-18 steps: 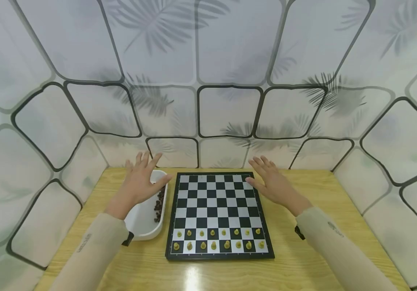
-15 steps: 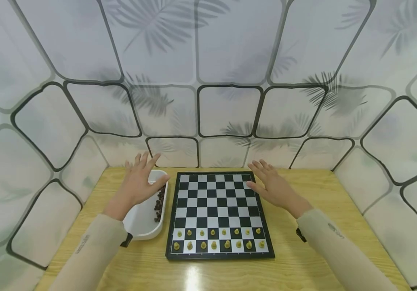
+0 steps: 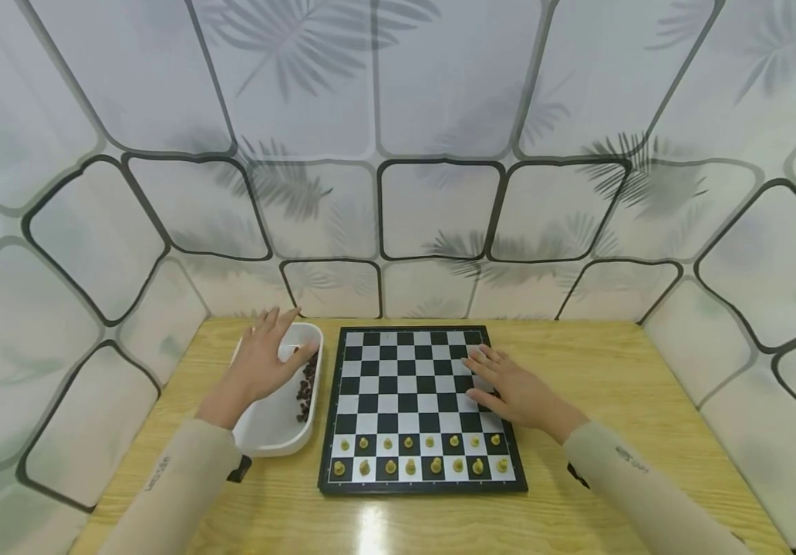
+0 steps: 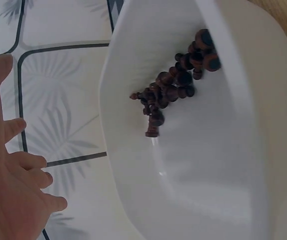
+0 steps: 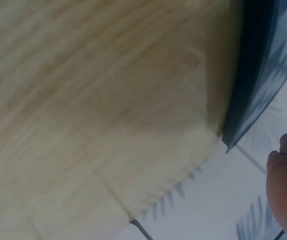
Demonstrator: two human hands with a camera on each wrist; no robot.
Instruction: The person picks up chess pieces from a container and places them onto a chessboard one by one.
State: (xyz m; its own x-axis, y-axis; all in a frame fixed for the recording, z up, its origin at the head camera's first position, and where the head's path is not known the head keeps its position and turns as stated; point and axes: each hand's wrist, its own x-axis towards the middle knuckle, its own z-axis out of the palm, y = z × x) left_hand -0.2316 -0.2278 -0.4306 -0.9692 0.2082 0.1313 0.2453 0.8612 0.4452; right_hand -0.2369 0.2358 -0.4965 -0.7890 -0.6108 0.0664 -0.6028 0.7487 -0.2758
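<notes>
A black-framed chessboard [image 3: 398, 383] lies on the table with two rows of yellowish chess pieces [image 3: 410, 465] along its near side. To its left stands a white plastic tub [image 3: 269, 432] that holds a heap of dark brown chess pieces [image 4: 168, 87] against one wall. My left hand [image 3: 261, 362] hovers above the tub, fingers spread and nothing in them. Over the right edge of the board, my right hand [image 3: 519, 389] reaches in with straight fingers and holds nothing. Its fingers overlap the far right squares in the head view.
The light wooden table [image 3: 599, 378] extends on both sides of the board. Patterned fabric walls [image 3: 433, 208] close it in at the back and sides. A dark band [image 3: 239, 469] shows at the left sleeve's cuff.
My right hand has come down and nearer, from above the board's far right corner to over its right side. The left hand has lowered slightly over the tub.
</notes>
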